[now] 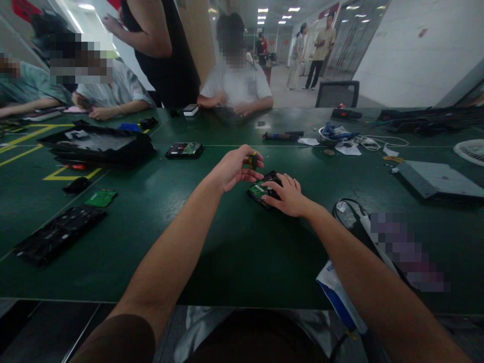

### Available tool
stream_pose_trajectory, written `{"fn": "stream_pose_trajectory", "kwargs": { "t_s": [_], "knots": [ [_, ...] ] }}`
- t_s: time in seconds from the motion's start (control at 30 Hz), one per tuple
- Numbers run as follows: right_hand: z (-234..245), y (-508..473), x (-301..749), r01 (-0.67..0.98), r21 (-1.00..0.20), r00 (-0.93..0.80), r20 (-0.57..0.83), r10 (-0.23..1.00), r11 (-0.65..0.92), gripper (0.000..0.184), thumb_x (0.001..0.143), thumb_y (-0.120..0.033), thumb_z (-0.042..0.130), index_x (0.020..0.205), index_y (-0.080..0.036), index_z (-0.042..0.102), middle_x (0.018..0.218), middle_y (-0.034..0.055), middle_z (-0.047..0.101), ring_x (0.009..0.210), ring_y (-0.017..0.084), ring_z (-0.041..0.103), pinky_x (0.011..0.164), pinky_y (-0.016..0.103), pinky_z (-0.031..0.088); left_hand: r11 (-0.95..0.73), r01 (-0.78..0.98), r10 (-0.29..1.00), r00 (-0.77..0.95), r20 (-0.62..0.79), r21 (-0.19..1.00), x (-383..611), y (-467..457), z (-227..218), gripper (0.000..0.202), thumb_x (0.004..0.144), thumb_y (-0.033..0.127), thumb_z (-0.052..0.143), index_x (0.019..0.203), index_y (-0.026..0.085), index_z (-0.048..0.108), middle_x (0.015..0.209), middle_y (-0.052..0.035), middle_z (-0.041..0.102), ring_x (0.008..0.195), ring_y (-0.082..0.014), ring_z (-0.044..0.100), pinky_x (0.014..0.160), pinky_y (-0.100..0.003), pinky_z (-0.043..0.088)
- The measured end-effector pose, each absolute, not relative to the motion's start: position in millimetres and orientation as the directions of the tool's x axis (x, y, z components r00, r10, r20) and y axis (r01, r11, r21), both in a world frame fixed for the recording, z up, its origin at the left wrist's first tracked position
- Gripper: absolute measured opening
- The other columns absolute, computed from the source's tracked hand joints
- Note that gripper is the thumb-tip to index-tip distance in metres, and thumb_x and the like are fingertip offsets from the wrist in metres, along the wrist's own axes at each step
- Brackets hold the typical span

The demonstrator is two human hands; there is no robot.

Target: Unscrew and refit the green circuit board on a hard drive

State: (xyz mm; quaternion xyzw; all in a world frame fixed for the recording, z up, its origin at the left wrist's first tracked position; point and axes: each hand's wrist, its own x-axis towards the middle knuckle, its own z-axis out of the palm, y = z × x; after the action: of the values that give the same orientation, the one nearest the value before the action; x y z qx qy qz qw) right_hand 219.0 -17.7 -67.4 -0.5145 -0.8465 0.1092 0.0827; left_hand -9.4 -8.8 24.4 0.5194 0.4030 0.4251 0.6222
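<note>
On the green table in front of me lies a hard drive (pixel 259 188), a black case with a green circuit board facing up. A screwdriver (pixel 253 160) with a short yellow-and-black handle stands upright over its far left part. My left hand (pixel 238 169) has its fingers closed around that handle; the screwdriver's tip is hidden, so I cannot tell whether it touches the drive. My right hand (pixel 285 195) grips the drive's right side, thumb and fingers lying across it and covering part of the board.
A similar drive (pixel 184 149) and a large black housing (pixel 102 143) lie left, with a loose green board (pixel 101 197) and black panel (pixel 60 233) nearer. Right are a metal box (pixel 440 179), cables (pixel 372 142) and a power strip (pixel 378 242). People sit across the table.
</note>
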Motion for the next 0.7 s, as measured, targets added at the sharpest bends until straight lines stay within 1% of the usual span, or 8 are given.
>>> {"fn": "stream_pose_trajectory", "kwargs": {
  "t_s": [0.13, 0.23, 0.37, 0.5, 0.57, 0.7],
  "knots": [
    [-67.6, -17.5, 219.2, 0.849, -0.27, -0.463, 0.03, 0.886, 0.453, 0.06, 0.098, -0.073, 0.042, 0.152, -0.047, 0.048, 0.172, 0.0066, 0.025, 0.159, 0.046, 0.017, 0.124, 0.071, 0.013, 0.071, -0.081, 0.957, 0.288, -0.044, 0.994, -11.9, -7.8, 24.5, 0.027, 0.084, 0.039, 0.062, 0.096, 0.016, 0.07, 0.094, -0.0086, 0.069, 0.064, -0.0167, 0.07, 0.05, -0.024, 0.049],
    [-67.4, -18.2, 219.3, 0.851, -0.265, -0.46, 0.035, 0.887, 0.453, 0.06, 0.099, -0.073, 0.042, 0.153, -0.046, 0.047, 0.172, 0.0069, 0.026, 0.159, 0.046, 0.019, 0.124, 0.071, 0.013, 0.051, -0.037, 0.961, 0.274, -0.039, 0.998, -12.8, -7.2, 24.7, 0.028, 0.083, 0.039, 0.064, 0.096, 0.016, 0.072, 0.094, -0.0096, 0.069, 0.062, -0.0157, 0.069, 0.049, -0.024, 0.047],
    [-68.1, -18.4, 219.2, 0.85, -0.265, -0.461, 0.043, 0.886, 0.455, 0.06, 0.098, -0.073, 0.042, 0.152, -0.046, 0.048, 0.171, 0.0069, 0.028, 0.159, 0.046, 0.019, 0.124, 0.071, 0.013, 0.064, -0.014, 0.968, 0.243, -0.059, 0.998, -11.7, -6.7, 23.0, 0.031, 0.086, 0.044, 0.064, 0.096, 0.015, 0.069, 0.095, -0.0123, 0.071, 0.064, -0.019, 0.071, 0.051, -0.027, 0.052],
    [-68.5, -17.9, 219.0, 0.852, -0.263, -0.459, 0.043, 0.887, 0.453, 0.06, 0.098, -0.072, 0.043, 0.152, -0.046, 0.048, 0.171, 0.0073, 0.028, 0.159, 0.046, 0.019, 0.124, 0.071, 0.013, 0.101, -0.075, 0.967, 0.243, -0.08, 0.992, -10.8, -6.7, 21.5, 0.029, 0.087, 0.045, 0.065, 0.095, 0.016, 0.063, 0.098, -0.0137, 0.075, 0.072, -0.0234, 0.076, 0.06, -0.031, 0.06],
    [-68.0, -17.8, 218.9, 0.851, -0.267, -0.461, 0.036, 0.887, 0.453, 0.059, 0.098, -0.073, 0.042, 0.152, -0.047, 0.048, 0.171, 0.0074, 0.027, 0.159, 0.046, 0.019, 0.124, 0.071, 0.012, 0.107, -0.087, 0.966, 0.244, -0.083, 0.99, -11.5, -6.5, 21.8, 0.029, 0.087, 0.044, 0.064, 0.095, 0.017, 0.063, 0.099, -0.0135, 0.075, 0.073, -0.0229, 0.076, 0.062, -0.031, 0.06],
    [-66.1, -18.4, 218.9, 0.851, -0.275, -0.459, 0.024, 0.888, 0.447, 0.059, 0.099, -0.073, 0.041, 0.152, -0.047, 0.048, 0.172, 0.0074, 0.026, 0.159, 0.047, 0.018, 0.124, 0.072, 0.011, 0.079, -0.036, 0.969, 0.237, -0.069, 0.996, -14.5, -5.3, 23.4, 0.03, 0.086, 0.044, 0.062, 0.095, 0.016, 0.068, 0.096, -0.0127, 0.074, 0.068, -0.0193, 0.072, 0.058, -0.028, 0.056]
  ]
}}
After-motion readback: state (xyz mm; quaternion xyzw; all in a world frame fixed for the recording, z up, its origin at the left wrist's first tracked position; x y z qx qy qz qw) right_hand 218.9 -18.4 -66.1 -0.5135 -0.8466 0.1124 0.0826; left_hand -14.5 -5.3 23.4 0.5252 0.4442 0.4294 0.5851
